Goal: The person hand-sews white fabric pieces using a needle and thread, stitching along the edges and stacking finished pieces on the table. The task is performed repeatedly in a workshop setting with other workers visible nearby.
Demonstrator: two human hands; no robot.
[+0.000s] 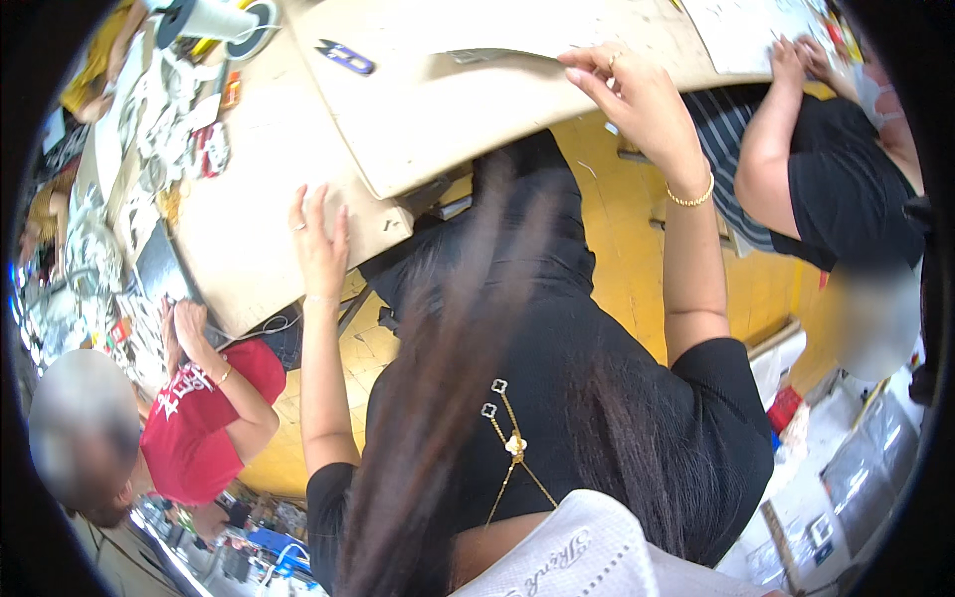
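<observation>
My right hand, with a ring and a gold bracelet, pinches the right end of a thin grey sheet that lies on a large beige board at the top middle. Fingers spread, my left hand presses flat on the near edge of the beige tabletop, close to the board's lower corner. My black shirt, a gold necklace and loose dark hair fill the lower middle and hide the table edge below the board.
A person in a red shirt works at the table's left end among scattered small parts. Another person's arm rests on a white sheet at top right. A white spool and a blue item lie on the table. Yellow floor lies below.
</observation>
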